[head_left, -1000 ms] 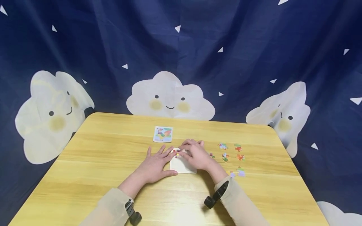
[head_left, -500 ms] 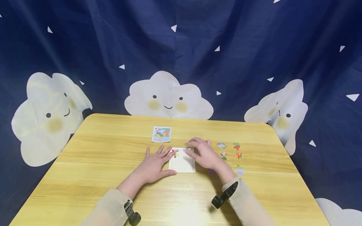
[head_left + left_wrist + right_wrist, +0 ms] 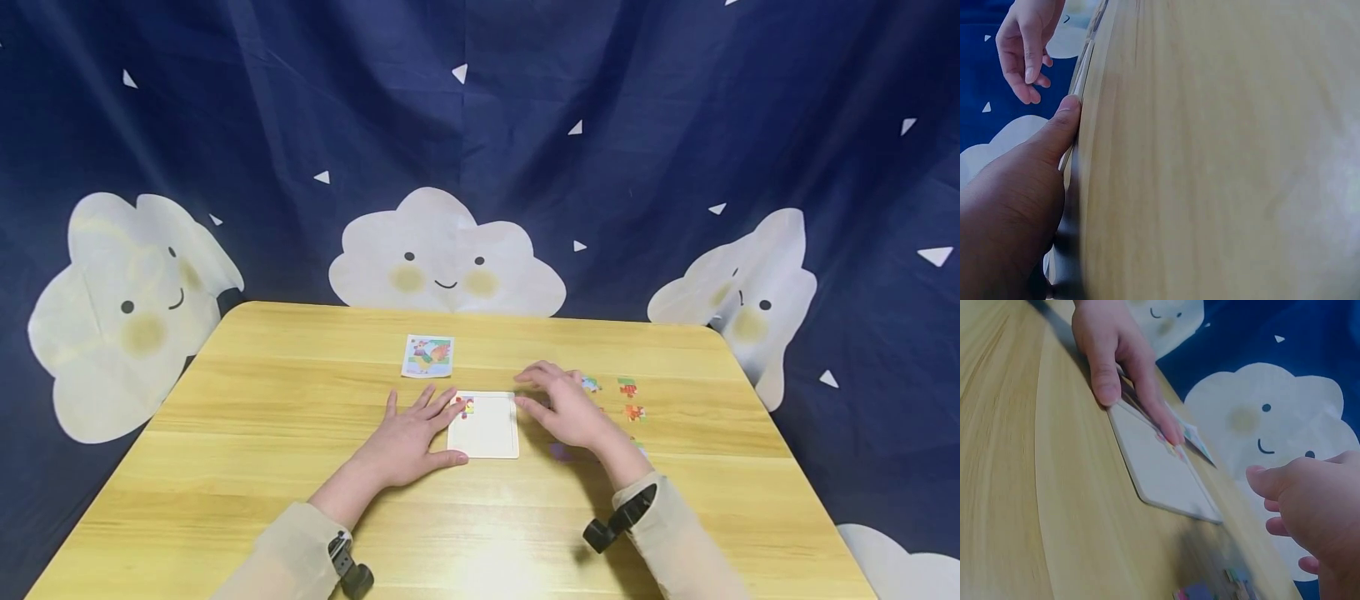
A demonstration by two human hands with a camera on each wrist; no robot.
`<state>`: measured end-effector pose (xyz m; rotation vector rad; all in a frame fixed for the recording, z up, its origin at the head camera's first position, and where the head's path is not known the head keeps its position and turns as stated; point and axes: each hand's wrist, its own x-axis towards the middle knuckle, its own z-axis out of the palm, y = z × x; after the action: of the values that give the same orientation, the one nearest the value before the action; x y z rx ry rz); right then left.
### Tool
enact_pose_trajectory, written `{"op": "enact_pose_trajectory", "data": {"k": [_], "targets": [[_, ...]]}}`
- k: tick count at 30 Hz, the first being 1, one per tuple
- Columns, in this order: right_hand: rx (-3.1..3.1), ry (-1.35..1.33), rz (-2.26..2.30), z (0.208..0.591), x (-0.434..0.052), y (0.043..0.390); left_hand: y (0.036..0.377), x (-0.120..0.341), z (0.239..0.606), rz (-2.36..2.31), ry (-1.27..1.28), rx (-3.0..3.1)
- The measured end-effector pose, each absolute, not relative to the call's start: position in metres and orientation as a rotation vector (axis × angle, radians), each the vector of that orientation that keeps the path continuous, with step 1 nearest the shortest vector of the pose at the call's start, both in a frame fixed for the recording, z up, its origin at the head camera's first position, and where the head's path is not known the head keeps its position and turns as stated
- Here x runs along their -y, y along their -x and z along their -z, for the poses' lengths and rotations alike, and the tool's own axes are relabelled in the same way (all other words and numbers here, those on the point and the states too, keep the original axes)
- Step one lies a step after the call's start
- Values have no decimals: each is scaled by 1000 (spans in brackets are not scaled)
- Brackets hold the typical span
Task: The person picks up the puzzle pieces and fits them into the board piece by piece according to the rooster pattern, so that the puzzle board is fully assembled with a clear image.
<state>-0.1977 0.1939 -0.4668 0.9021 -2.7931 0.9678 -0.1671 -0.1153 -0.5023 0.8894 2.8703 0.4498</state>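
A white square puzzle tray (image 3: 487, 433) lies flat on the wooden table (image 3: 300, 467). One colourful piece (image 3: 467, 406) sits in its far left corner. My left hand (image 3: 412, 433) lies flat on the table, with its fingers and thumb touching the tray's left edge. My right hand (image 3: 562, 408) hovers just right of the tray, fingers relaxed and holding nothing, above several loose pieces (image 3: 628, 387). In the right wrist view the tray (image 3: 1160, 469) lies between the left hand (image 3: 1110, 350) and the right hand (image 3: 1310, 506).
A small picture card (image 3: 429, 356) lies beyond the tray. A purple piece (image 3: 558, 452) sits near my right wrist. A dark blue curtain (image 3: 480, 125) with white clouds hangs behind the table. Bare wood spreads to the left and front.
My right hand has lifted off the tray's far edge and moved right, toward the loose pieces. The left hand and the tray have stayed put.
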Motion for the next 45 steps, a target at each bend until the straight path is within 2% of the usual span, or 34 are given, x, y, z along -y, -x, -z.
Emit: {"op": "enact_pose_trajectory", "data": {"k": [14, 45], "targets": [[2794, -829, -971, 461, -227, 199, 168, 116, 502, -466, -897, -2868], [2865, -658, -926, 477, -290, 213, 167, 116, 502, -463, -889, -2867]]}}
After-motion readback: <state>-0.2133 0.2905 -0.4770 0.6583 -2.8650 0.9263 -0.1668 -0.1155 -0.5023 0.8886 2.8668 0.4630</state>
